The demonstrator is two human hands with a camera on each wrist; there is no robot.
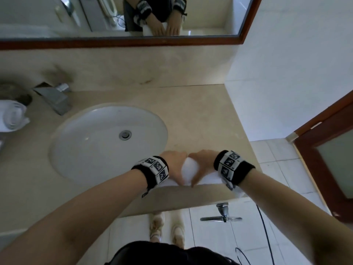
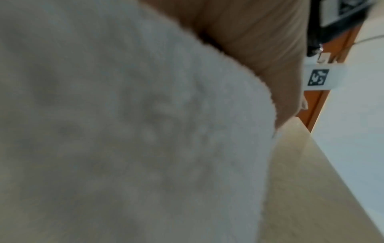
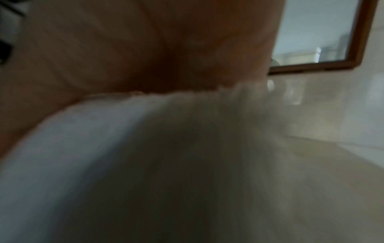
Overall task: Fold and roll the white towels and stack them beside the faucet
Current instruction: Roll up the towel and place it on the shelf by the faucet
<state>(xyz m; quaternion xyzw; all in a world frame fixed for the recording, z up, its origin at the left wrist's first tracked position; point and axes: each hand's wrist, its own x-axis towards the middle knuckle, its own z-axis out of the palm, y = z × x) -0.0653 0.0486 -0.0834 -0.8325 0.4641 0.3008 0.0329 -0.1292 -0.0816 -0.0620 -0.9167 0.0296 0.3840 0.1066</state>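
A white towel (image 1: 188,169), rolled into a thick cylinder, lies along the front edge of the beige counter (image 1: 200,115), right of the sink. My left hand (image 1: 175,165) and right hand (image 1: 202,163) sit side by side on the roll. Their fingers curve over its far side and the thumbs are on the near side. The roll's right end pokes out under my right wristband. In the left wrist view the towel (image 2: 124,131) fills most of the picture. The right wrist view shows my palm (image 3: 145,49) pressed on the towel (image 3: 166,164). Another rolled white towel (image 1: 13,117) lies left of the faucet (image 1: 55,98).
The white oval sink (image 1: 86,146) takes up the counter's left-middle. A wood-framed mirror (image 1: 114,16) hangs above the backsplash. A white wall bounds the counter on the right, with a brown door (image 1: 328,150) beyond. A chrome rail (image 1: 222,217) sticks out below the counter's front edge.
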